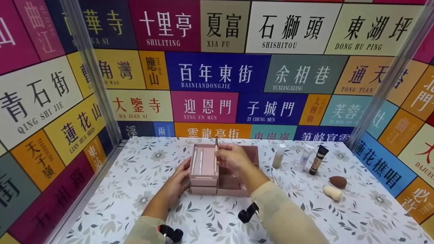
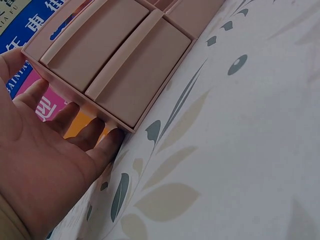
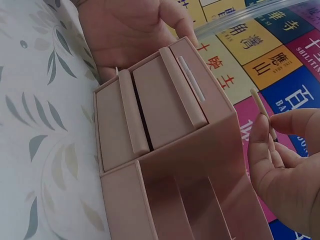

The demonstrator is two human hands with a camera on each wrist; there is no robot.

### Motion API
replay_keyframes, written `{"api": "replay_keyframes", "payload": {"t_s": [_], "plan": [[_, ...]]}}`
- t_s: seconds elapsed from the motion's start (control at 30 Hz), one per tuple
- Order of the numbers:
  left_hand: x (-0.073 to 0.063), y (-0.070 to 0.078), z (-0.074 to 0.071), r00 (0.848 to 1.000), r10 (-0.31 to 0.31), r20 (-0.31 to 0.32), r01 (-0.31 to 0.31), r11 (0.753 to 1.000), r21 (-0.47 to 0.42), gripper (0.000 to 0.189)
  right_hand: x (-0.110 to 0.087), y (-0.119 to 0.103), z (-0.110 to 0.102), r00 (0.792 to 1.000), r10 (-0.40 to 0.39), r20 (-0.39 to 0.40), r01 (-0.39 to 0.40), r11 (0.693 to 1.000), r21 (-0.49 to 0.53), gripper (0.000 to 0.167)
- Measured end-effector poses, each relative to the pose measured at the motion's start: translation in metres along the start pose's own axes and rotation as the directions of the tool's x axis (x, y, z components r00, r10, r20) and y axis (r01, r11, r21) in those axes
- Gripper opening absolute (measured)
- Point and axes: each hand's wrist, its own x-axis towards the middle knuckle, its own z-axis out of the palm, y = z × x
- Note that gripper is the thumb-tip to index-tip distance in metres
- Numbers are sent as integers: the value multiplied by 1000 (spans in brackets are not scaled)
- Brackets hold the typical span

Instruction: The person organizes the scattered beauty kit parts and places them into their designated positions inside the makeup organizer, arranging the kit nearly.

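A pink drawer organizer (image 1: 204, 181) stands on the table, with two drawers at its left front and compartments to the right. My left hand (image 1: 179, 180) steadies its left side; in the left wrist view the fingers (image 2: 64, 117) lie spread along the wall. Above the organizer's middle, my right hand (image 1: 234, 157) pinches a slim pencil-like stick (image 3: 259, 102) between thumb and index finger. The stick is pale at one end and dark at the other, and held upright. Thin white sticks (image 1: 201, 159) lie in the organizer's top tray.
Right of the organizer stand a beige bottle with a white cap (image 1: 278, 156), a white tube (image 1: 304, 159) and a black and gold tube (image 1: 318, 160). Nearer lie a brown makeup sponge (image 1: 338, 182) and a cream one (image 1: 332, 193). Walls with coloured sign panels (image 1: 217, 73) enclose the table.
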Motion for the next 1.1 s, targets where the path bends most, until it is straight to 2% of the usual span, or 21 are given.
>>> {"api": "replay_keyframes", "payload": {"t_s": [0.4, 0.8, 1.1], "plan": [[1, 0, 0, 1000, 4, -2, -4, 1000, 2, 65, 10, 0, 14, 1000, -11, -19, 10, 997, -75, 51], [2, -1, -1, 1000, -25, -10, 25, 1000, 1, 68, 13, 0, 20, 999, -31, -24, 25, 974, -225, 43], [1, 0, -1, 999, -32, -18, 32, 999, 0, 65, 12, 2, 22, 998, -54, -30, 45, 970, -237, 44]]}}
